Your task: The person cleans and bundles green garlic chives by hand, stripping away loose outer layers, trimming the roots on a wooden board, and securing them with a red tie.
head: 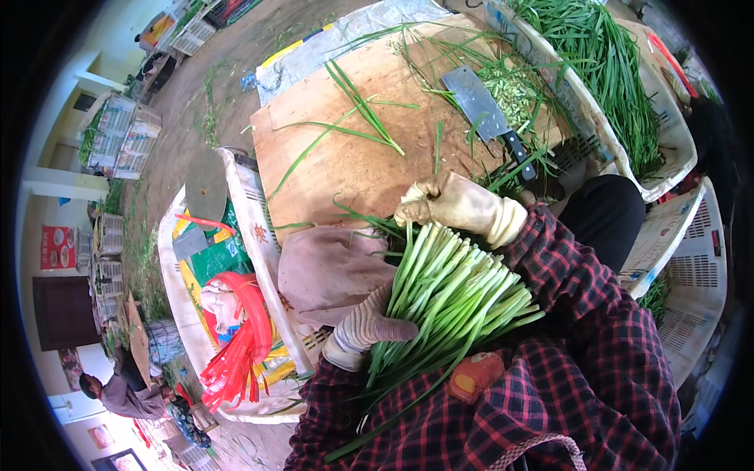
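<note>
A thick bunch of green garlic chives [453,288] lies across my lap, its pale cut ends towards the board. My left hand [374,324], in a striped knit glove, grips the bunch from the left, thumb on top. My right hand [456,206], in a cream glove, is curled at the pale stem ends; whether it pinches a stem is hidden. Beyond is a wooden board [341,171] with a few loose leaves [365,112]. A cleaver [480,106] with a black handle lies at the board's right, beside chopped stem bits [509,94]. A pinkish cloth [330,271] hangs over the near edge.
At the left, a white plastic crate [268,247] holds red plastic strips [241,341], another blade [191,242] and a round disc [206,182]. At the right, a crate [612,141] is heaped with long chives [607,70]. A person [126,400] sits far off at lower left.
</note>
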A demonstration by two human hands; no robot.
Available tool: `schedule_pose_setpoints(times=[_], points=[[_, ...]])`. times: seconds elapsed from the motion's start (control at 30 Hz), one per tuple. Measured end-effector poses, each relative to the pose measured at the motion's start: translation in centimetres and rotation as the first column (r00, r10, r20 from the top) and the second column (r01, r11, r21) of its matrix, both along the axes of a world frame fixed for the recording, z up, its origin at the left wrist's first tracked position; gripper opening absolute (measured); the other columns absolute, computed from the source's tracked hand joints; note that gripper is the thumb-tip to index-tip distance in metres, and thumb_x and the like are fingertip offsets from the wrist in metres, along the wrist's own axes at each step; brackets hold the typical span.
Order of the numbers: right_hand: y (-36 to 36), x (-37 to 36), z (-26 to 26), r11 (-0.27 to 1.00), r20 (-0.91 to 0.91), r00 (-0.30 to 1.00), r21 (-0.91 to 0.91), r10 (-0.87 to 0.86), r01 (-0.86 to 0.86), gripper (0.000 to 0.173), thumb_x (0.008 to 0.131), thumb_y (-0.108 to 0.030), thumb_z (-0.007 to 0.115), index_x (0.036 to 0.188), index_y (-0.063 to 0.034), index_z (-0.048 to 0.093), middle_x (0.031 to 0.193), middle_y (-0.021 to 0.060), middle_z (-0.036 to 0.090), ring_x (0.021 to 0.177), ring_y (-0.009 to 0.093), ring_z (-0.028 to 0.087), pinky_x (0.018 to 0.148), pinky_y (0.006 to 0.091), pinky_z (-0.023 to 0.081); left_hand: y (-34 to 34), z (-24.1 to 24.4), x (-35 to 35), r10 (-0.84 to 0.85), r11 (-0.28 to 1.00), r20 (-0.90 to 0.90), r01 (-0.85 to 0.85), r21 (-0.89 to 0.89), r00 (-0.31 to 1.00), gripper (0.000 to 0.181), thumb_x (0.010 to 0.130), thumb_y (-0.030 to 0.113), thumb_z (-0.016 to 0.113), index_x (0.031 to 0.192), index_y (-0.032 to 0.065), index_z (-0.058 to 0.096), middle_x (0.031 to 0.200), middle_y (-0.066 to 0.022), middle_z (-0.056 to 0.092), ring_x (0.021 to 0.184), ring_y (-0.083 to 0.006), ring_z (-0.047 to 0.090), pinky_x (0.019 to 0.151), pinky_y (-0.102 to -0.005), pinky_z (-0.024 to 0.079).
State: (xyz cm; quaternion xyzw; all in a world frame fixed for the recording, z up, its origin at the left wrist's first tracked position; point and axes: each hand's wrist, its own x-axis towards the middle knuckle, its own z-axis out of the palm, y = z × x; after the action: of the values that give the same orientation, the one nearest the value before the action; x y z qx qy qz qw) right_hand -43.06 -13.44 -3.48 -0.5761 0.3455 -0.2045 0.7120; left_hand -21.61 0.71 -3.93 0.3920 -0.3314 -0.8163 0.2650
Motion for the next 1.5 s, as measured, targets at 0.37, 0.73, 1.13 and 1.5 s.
schedule_pose_setpoints(times=[0.37,0.73,1.13,1.5], points=[[-6.4,-22.2,5.8,0.342,-0.25,0.279,-0.869,-0.927,0.358,0.038,0.089,-0.024,0.065,0.123,-0.0065,0.061,0.117,0.0106,0.066,0.1,0.022,0.064,0.087,0.032,0.05,0.8,-2.5,1.1,0.136,0.989,-0.11,-0.141,-0.042,0.985,0.098,0.061,0.024,0.087,0.142,-0.0005,0.038,0.135,-0.0081,0.052,0.125,-0.0205,0.047,0.108,-0.0347,0.033],[10.3,-7.0,-1.4,0.948,0.401,0.912,0.315,-0.084,-0.051,0.1,0.069,-0.024,0.088,0.147,-0.0016,0.029,0.139,0.0098,0.048,0.126,0.02,0.045,0.107,0.0339,0.034,1.2,-2.3,1.3,0.199,0.977,-0.161,-0.208,-0.042,0.967,0.099,0.065,0.02,0.084,0.146,0.0002,0.031,0.14,-0.0088,0.047,0.129,-0.0208,0.044,0.109,-0.035,0.031],[8.2,4.9,-1.3,0.739,0.513,0.655,0.665,-0.554,0.104,0.06,0.098,-0.04,0.049,0.146,-0.0083,0.031,0.142,0.0155,0.045,0.127,0.029,0.047,0.106,0.0452,0.04,2.0,-0.6,2.9,0.24,0.954,-0.143,-0.261,-0.148,0.96,0.102,0.073,0.028,0.083,0.149,0.0017,0.021,0.147,-0.009,0.037,0.136,-0.0211,0.031,0.112,-0.034,0.026],[1.2,10.0,3.0,0.892,-0.354,0.918,-0.452,-0.181,0.001,0.035,0.085,-0.015,0.068,0.117,-0.0024,0.061,0.107,0.0121,0.065,0.092,0.019,0.062,0.085,0.0322,0.049,3.9,-2.7,2.5,0.48,0.871,-0.674,-0.214,0.442,0.562,0.07,0.077,0.024,0.076,0.137,0.0027,0.046,0.125,-0.0122,0.061,0.109,-0.023,0.061,0.098,-0.0354,0.048]])
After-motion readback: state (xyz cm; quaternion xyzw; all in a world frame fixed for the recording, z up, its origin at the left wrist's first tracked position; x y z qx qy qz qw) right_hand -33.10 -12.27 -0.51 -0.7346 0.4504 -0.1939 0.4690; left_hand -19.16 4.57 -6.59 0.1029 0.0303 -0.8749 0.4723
